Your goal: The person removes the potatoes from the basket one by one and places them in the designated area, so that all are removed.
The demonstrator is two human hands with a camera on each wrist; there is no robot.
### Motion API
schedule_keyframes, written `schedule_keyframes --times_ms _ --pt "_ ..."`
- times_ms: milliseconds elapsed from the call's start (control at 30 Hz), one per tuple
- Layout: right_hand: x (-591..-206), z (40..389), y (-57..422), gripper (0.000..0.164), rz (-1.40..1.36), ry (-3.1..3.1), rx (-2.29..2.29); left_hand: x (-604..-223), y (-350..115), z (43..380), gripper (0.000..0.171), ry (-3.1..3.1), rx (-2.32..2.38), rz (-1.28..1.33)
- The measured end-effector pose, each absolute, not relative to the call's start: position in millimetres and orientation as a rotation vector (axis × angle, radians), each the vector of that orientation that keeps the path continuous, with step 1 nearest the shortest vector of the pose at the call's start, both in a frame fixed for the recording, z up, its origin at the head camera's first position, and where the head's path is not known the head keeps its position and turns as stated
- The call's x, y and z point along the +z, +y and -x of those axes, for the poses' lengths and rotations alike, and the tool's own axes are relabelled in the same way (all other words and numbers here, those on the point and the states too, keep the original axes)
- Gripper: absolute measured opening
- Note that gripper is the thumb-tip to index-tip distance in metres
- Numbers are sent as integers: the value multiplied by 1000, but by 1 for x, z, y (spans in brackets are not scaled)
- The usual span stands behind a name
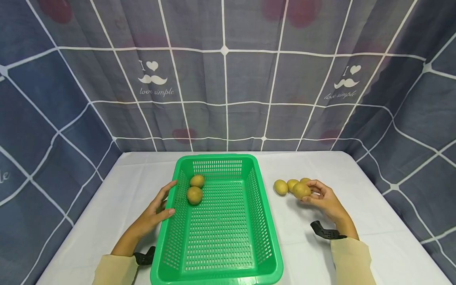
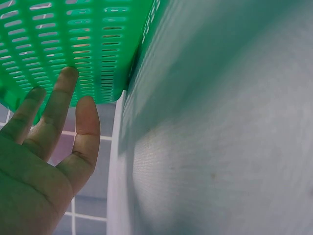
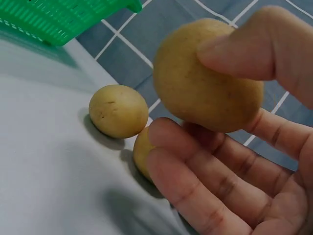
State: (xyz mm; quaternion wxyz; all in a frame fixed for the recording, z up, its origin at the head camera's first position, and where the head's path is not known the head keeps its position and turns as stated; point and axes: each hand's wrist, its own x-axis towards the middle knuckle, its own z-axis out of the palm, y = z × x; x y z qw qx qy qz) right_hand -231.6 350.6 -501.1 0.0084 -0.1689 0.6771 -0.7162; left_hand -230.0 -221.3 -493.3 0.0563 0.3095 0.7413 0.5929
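A potato is held above the table between the thumb and fingers of my right hand. The right wrist view shows the thumb pressed on one side of this potato. Just beyond it lie several more, among them one potato at the left and another seen close by the fingers. Two potatoes sit inside the green plastic basket, near its left wall. My left hand rests against that left side, its fingers fairly straight and touching the slotted wall.
A white cloth covers the table under the basket and potatoes. Dark grey-blue checked curtains stand along the back and both sides. Black wrist mounts are strapped to both arms.
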Motion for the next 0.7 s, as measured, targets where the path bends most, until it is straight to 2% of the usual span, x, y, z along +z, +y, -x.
schedule_keyframes --times_ms 200,400,700 --pt "-505 233 350 47 508 2185 -2119 -493 -221 230 79 2239 1807 -934" --pt "-508 234 346 36 487 2311 -1978 -493 -221 230 79 2229 1812 -931" --pt "-514 237 343 43 526 2357 -1897 -492 -221 229 79 2227 1812 -928"
